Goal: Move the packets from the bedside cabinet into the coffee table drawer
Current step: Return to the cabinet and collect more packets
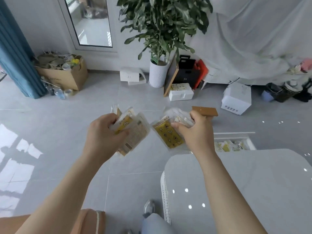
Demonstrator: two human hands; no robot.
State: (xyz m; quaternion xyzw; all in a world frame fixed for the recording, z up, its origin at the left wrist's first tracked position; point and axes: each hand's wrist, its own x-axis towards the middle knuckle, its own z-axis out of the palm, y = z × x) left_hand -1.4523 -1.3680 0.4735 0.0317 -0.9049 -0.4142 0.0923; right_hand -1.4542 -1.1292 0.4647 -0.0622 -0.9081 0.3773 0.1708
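My left hand grips a fanned bundle of yellow-and-white packets over the grey tiled floor. My right hand grips a second bundle, with a yellow patterned packet facing up. Both bundles hang in the air side by side, a small gap between them. To the right, the open coffee table drawer shows more packets lying inside. The glossy grey top of the coffee table fills the lower right, below my right forearm. The bedside cabinet is not in view.
A potted plant in a white pot stands ahead. Around it are white boxes, a cardboard box of clutter and a brown board. A teal curtain hangs at left. My shoe is at the bottom.
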